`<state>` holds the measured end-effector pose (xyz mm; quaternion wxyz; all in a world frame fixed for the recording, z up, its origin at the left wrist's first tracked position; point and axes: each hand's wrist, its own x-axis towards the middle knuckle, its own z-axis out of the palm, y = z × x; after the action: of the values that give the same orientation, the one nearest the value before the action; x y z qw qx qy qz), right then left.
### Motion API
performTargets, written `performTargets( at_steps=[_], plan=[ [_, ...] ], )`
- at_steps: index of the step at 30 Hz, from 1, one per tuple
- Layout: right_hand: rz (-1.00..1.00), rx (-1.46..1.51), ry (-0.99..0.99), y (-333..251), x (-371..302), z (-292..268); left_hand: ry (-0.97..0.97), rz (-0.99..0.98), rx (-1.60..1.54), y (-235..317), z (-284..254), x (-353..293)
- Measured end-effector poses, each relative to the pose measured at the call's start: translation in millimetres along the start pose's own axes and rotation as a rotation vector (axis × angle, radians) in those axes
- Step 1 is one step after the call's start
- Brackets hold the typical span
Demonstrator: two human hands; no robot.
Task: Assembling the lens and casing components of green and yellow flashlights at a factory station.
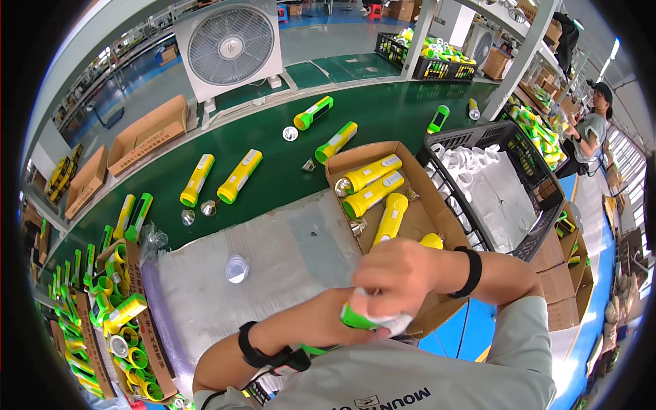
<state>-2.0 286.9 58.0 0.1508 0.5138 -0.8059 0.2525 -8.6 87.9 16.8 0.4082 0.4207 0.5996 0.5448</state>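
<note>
Close to my body, above the near edge of the work mat (205, 294), both hands meet around a green and white flashlight (354, 317). My left hand (329, 316) is wrapped around its body, partly covered by the other hand. Over its upper end, my right hand (396, 273) is closed, fingers curled and slightly blurred. A clear round lens (236, 269) lies on the mat. Just beyond my right hand is a cardboard tray (425, 206) with several yellow flashlights (391, 217), some with silver reflector cups (343, 187) at their heads.
A black crate (502, 130) of white rings (465, 160) stands at the right. Behind, a green conveyor (266, 188) carries flashlights and loose reflectors. Cardboard boxes (147, 328) of green-yellow housings line the left. A large fan (231, 46) stands beyond; a co-worker (593, 126) is at far right.
</note>
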Motion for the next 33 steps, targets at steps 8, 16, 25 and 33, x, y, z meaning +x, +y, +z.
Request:
performTargets(
  at_steps=[8, 16, 25, 33],
  plan=[
    [0.301, -0.016, 0.012, 3, 0, 6, 0.574, -0.067, 0.486, 3, 4, 7],
    [0.602, 0.271, -0.018, 22, -3, 11, 0.462, -0.19, 0.3, 7, -9, -3],
    [0.042, 0.02, 0.115, -21, 27, -13, 0.085, 0.241, 0.056, -16, -2, -10],
    [-0.051, -0.146, 0.17, -27, 15, -11, 0.168, 0.08, 0.324, 2, -2, -7]
  ],
)
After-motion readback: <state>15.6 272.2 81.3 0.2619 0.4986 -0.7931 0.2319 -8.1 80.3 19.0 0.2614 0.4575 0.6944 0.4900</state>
